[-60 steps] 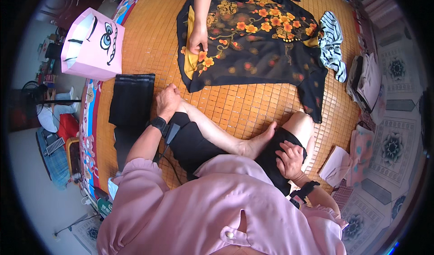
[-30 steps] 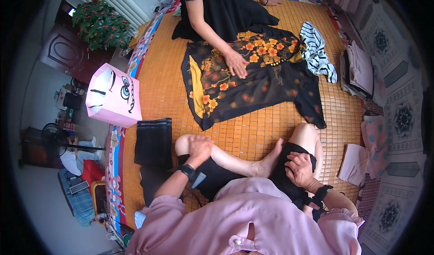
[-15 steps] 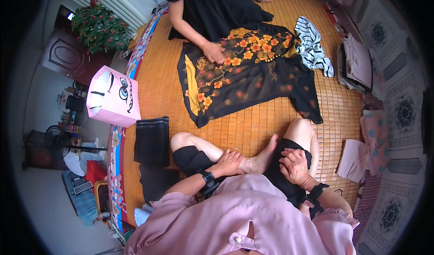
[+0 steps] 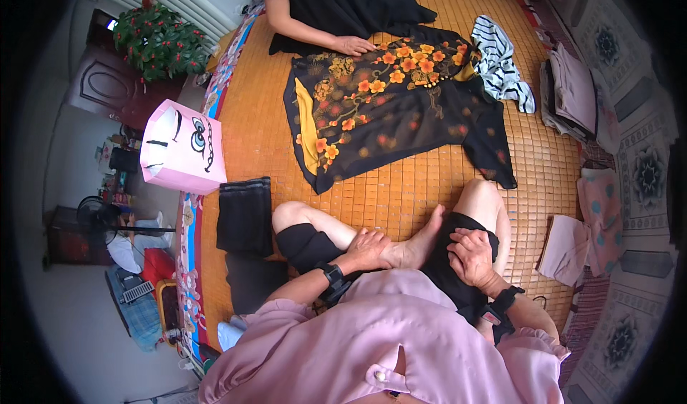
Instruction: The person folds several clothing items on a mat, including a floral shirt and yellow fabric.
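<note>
My left hand (image 4: 368, 249) lies over my own crossed lower leg near the ankle, fingers stretched and holding nothing. On the black cloth at my other knee rests my right hand (image 4: 470, 255), its fingers loosely bent, a little apart, with nothing in them. Beyond my legs, a sheer black garment (image 4: 401, 125) with orange and yellow flowers is spread flat on the woven mat (image 4: 250, 118). Its yellow lining shows at the left edge. Across from me, another person's hand (image 4: 354, 45) touches the garment's far edge.
A striped black-and-white cloth (image 4: 497, 60) lies by the garment's right end. Left are a pink paper bag (image 4: 182, 150) and folded black cloths (image 4: 245, 214). Folded pale clothes (image 4: 572, 96) and a pink cloth (image 4: 564, 250) line the right side. A fan (image 4: 98, 214) stands beyond the mat.
The other person's hand has moved away from me, from the garment's upper left part to its far edge. My own hands stay in place; the view has shifted slightly.
</note>
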The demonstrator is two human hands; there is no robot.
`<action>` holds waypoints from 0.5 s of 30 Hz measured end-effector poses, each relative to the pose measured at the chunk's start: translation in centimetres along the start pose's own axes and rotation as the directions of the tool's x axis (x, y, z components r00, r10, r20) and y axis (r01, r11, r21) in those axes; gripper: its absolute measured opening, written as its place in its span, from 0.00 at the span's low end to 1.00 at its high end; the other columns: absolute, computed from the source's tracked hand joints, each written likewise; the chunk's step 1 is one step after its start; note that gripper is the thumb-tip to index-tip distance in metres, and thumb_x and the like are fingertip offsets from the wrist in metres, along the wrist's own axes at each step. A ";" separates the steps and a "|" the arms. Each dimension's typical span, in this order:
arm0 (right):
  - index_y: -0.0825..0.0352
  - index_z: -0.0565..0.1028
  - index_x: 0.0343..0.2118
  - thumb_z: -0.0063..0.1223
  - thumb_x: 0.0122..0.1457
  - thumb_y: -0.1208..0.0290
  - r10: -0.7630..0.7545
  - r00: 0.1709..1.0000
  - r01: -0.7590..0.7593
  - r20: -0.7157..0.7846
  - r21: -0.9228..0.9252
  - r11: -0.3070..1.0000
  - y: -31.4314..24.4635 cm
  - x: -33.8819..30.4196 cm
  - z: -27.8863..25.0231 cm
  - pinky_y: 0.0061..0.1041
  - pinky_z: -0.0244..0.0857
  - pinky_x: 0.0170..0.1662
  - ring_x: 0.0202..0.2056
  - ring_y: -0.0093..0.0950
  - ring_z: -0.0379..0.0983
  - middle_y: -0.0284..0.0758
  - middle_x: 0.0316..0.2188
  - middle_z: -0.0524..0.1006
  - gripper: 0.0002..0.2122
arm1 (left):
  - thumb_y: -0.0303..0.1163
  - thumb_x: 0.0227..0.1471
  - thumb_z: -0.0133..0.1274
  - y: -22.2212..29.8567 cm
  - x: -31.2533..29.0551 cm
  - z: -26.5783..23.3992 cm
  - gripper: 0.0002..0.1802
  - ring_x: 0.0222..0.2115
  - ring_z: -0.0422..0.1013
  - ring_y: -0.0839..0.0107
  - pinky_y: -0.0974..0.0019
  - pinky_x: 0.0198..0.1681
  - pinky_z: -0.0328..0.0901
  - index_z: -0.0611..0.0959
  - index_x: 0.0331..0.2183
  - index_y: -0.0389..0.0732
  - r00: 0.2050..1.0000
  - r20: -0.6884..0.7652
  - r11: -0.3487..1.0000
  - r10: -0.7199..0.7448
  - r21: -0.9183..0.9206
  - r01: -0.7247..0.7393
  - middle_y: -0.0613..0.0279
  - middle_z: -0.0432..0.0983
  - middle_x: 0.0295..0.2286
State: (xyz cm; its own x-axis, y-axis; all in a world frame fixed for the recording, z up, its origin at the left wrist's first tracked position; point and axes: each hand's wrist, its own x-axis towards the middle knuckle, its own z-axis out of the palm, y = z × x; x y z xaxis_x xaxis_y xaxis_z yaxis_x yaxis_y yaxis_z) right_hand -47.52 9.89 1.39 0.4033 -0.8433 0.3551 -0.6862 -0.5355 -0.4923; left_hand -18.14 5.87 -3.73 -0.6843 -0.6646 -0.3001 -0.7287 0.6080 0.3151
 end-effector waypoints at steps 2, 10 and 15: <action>0.64 0.73 0.25 0.54 0.38 0.71 -0.001 1.000 0.001 0.008 -0.003 1.000 -0.4 0.0 0.2 0.34 0.55 0.42 0.42 0.32 0.66 0.34 0.35 0.72 0.08 | 0.47 0.36 0.55 -1.4 -0.5 0.8 0.26 0.41 0.64 0.61 0.59 0.44 0.55 0.74 0.36 0.40 0.999 0.043 0.995 -0.009 -0.099 0.013 0.56 0.70 0.35; 0.64 0.73 0.26 0.54 0.38 0.72 0.022 0.998 -0.021 0.058 -0.015 1.000 -0.6 -0.2 0.3 0.34 0.55 0.44 0.43 0.34 0.66 0.35 0.36 0.71 0.09 | 0.34 0.43 0.50 -11.9 -3.4 -6.5 0.10 0.34 0.68 0.59 0.57 0.36 0.60 0.77 0.30 0.41 0.834 -0.410 0.928 -0.369 -0.107 0.358 0.57 0.73 0.29; 0.66 0.70 0.35 0.52 0.41 0.71 0.203 0.979 -0.202 -0.001 -0.090 0.975 -0.6 -0.4 -0.3 0.37 0.54 0.46 0.46 0.38 0.62 0.40 0.41 0.68 0.15 | 0.37 0.43 0.50 -17.3 -7.2 -6.2 0.11 0.34 0.69 0.59 0.57 0.38 0.61 0.78 0.29 0.42 0.576 -0.325 0.653 -0.750 -0.228 0.722 0.58 0.74 0.29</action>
State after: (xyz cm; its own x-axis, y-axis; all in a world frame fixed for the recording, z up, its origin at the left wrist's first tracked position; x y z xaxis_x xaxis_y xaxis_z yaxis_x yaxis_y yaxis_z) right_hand -47.44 10.54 1.83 0.2549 -0.9344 0.2488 -0.8053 -0.3475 -0.4804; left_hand -0.46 -2.56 -1.48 0.1610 -0.9800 -0.1170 -0.9639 -0.1816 0.1946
